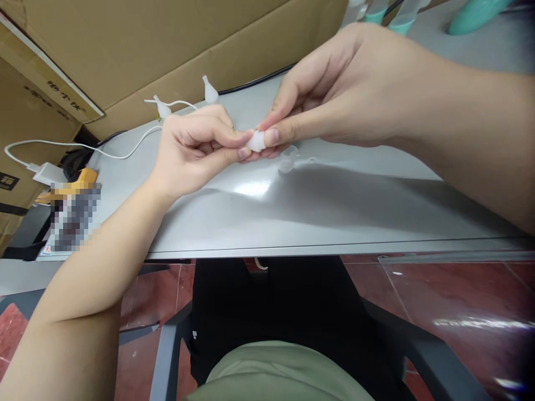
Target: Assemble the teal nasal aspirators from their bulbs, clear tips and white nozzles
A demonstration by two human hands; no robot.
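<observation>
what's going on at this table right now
One person's left hand and right hand together pinch a small white piece above the grey table. Small clear parts lie on the table nearby. Two white teardrop-shaped pieces stand beyond the left hand, near the cardboard.

cardboard [179, 50] behind grey table [234, 234] | white cable [123, 157] looping to white plug [49, 174] | red tiled floor [434, 289] below

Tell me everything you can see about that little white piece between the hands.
The small white piece looks matte and smooth, perhaps silicone or soft plastic. The left hand and right hand pinch it from opposite sides, over the gray tabletop. Fingers cover its ends, so its full shape is unclear.
</observation>
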